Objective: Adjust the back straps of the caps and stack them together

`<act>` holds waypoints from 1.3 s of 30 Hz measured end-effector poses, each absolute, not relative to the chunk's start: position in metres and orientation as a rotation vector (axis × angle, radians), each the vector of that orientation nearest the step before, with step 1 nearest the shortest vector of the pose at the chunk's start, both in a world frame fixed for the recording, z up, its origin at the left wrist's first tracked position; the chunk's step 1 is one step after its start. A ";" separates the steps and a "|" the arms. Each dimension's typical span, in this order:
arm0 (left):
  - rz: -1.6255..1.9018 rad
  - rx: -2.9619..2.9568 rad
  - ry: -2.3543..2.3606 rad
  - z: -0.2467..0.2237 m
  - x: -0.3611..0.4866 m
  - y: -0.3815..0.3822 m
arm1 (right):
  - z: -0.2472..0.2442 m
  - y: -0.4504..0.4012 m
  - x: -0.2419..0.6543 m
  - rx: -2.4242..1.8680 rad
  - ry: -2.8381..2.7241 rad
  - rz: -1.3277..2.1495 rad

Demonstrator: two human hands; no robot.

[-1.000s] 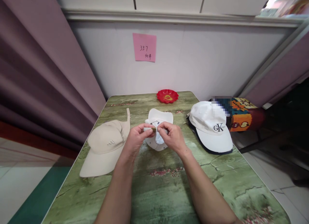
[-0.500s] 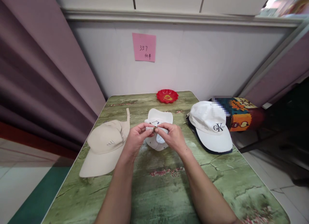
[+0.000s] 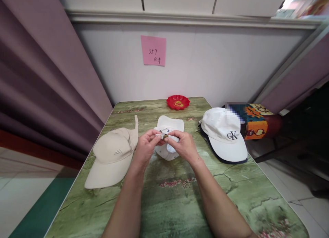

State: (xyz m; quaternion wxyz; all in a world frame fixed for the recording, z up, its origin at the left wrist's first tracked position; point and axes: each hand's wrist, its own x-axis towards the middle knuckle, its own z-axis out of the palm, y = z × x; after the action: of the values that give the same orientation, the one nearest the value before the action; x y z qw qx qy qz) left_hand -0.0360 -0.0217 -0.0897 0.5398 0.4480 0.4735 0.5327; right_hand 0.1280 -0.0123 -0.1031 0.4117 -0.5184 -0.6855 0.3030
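A white cap [image 3: 170, 122] is between my hands at the middle of the table, its brim pointing away from me. My left hand [image 3: 148, 142] pinches the left end of the cap's back strap [image 3: 172, 138]. From the other side, my right hand [image 3: 184, 142] grips the same strap close to its small brass-coloured buckle [image 3: 166, 136]. The fingertips of both hands nearly meet at the buckle. Part of the cap's crown is hidden behind my fingers.
To the left lies a beige cap [image 3: 110, 149] with its strap hanging loose. At the right, a white cap [image 3: 222, 125] sits stacked on a dark one. A red scalloped dish [image 3: 178, 102] stands at the back of the green table [image 3: 169, 203], near the wall.
The thumbs have shifted slightly at the strap, and more of the brass-coloured buckle shows. Both hands still grip the strap in nearly the same place.
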 end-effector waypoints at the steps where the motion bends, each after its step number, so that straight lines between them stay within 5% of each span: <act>1: 1.257 1.062 1.121 -0.090 -0.036 -0.022 | -0.103 -0.012 0.128 -1.305 -1.723 0.765; 19: 1.319 1.040 1.079 -0.093 -0.033 -0.020 | -0.106 -0.013 0.125 -1.174 -1.887 0.433; 39: 1.346 1.024 1.174 -0.093 -0.035 -0.020 | -0.106 -0.011 0.127 -1.174 -1.774 0.678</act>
State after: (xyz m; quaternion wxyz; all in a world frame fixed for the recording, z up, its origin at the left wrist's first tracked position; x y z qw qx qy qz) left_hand -0.0347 -0.0196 -0.0927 0.5154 0.4264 0.4887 0.5602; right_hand 0.1266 -0.0109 -0.1058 0.4390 -0.4723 -0.7140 0.2729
